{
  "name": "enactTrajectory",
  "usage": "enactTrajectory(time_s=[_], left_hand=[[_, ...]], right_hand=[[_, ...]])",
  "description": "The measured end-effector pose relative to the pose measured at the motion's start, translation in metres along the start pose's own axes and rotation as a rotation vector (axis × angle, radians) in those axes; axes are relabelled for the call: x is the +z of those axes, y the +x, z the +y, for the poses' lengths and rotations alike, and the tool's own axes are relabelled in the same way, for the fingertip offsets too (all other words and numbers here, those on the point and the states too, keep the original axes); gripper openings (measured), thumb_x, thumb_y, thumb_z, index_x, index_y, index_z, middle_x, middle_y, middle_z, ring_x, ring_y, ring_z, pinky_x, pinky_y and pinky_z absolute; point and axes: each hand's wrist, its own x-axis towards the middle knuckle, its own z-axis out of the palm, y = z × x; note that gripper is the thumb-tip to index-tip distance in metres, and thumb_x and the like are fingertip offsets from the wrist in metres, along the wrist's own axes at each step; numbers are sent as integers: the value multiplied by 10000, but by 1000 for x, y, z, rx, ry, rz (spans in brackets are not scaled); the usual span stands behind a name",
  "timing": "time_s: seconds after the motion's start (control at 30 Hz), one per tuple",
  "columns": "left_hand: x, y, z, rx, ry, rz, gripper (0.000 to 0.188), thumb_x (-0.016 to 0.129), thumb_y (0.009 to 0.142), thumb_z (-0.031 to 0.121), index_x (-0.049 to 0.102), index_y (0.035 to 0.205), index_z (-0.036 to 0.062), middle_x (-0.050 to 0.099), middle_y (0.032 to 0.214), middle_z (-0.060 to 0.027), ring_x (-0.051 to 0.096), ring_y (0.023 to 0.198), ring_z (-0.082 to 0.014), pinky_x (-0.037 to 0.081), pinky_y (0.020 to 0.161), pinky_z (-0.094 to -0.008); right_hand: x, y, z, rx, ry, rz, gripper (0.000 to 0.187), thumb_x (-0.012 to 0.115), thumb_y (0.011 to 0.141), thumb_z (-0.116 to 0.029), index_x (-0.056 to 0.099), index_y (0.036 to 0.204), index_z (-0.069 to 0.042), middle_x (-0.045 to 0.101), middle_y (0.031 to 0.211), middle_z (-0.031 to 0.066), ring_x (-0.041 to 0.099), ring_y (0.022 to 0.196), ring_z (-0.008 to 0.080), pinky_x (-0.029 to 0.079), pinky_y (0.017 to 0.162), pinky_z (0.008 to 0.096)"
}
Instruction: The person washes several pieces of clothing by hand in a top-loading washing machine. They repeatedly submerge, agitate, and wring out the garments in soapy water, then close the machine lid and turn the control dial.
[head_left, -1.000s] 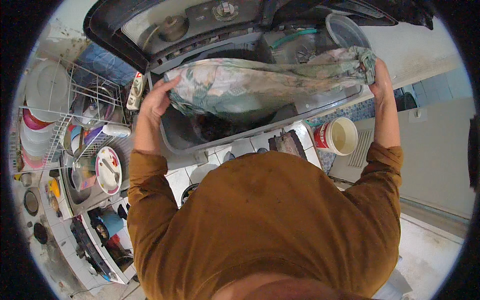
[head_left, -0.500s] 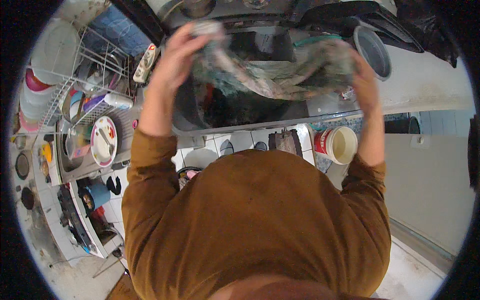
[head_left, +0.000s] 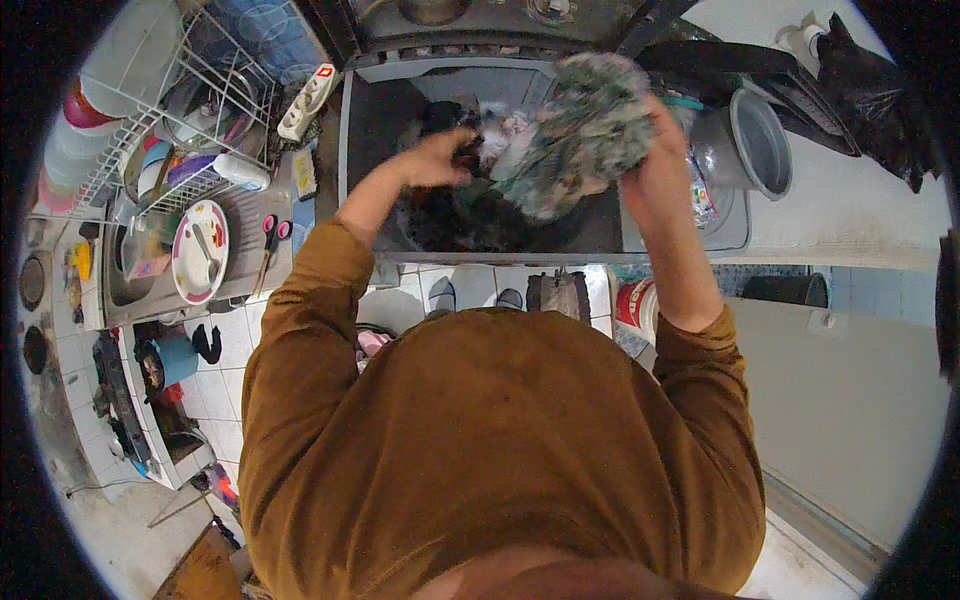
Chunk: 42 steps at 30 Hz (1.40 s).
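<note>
My right hand [head_left: 662,165] grips one side of a bunched grey-green patterned cloth [head_left: 590,130], lifted over the right part of a dark tub [head_left: 375,120] that looks like a washing machine's. The cloth hangs crumpled toward the middle of the tub and is slightly blurred. My left hand [head_left: 437,160] is over the tub's left part, fingers spread and holding nothing. Below it lies a heap of black laundry [head_left: 465,220], with a pale piece of fabric [head_left: 500,135] beside it. Part of the heap is hidden by the cloth and my left hand.
A grey basin [head_left: 770,150] stands right of the tub, with a black plastic bag [head_left: 875,110] farther right. On the left are a power strip [head_left: 306,102], a wire dish rack [head_left: 215,50], a plate with a spoon [head_left: 200,250] and scissors [head_left: 268,245]. A white-and-red bucket [head_left: 637,308] stands below.
The cloth, stretched between both hands before, is now bunched in my right hand alone. My left hand has let go and moved down and right over the tub.
</note>
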Motion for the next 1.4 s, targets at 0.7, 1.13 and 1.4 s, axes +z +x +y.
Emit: enactTrajectory(time_s=[0.7, 1.13, 1.4], left_hand=[[19, 49, 75, 66, -123, 335, 422, 592, 778, 103, 516, 1192, 83, 604, 1023, -139, 559, 967, -235, 437, 852, -314], [-20, 28, 60, -83, -298, 178, 380, 516, 851, 269, 531, 1128, 9, 583, 987, -84, 553, 848, -168, 433, 780, -290], [-2, 36, 110, -229, -925, 237, 146, 527, 781, 97, 575, 895, 20, 563, 771, -37, 491, 569, -112, 409, 486, -255]], right_hand=[[-60, -16, -138, -654, -157, 397, 305, 585, 780, -43, 530, 1066, 46, 568, 1067, 125, 555, 969, 214, 483, 819, 325], [-60, -24, -141, -758, -117, 519, 314, 456, 849, -76, 501, 1118, 79, 553, 1126, 183, 541, 1045, 290, 455, 914, 397], [-57, 31, -17, -440, -849, 41, 312, 470, 827, -179, 558, 1103, -64, 597, 1037, 149, 567, 976, 312, 456, 848, 412]])
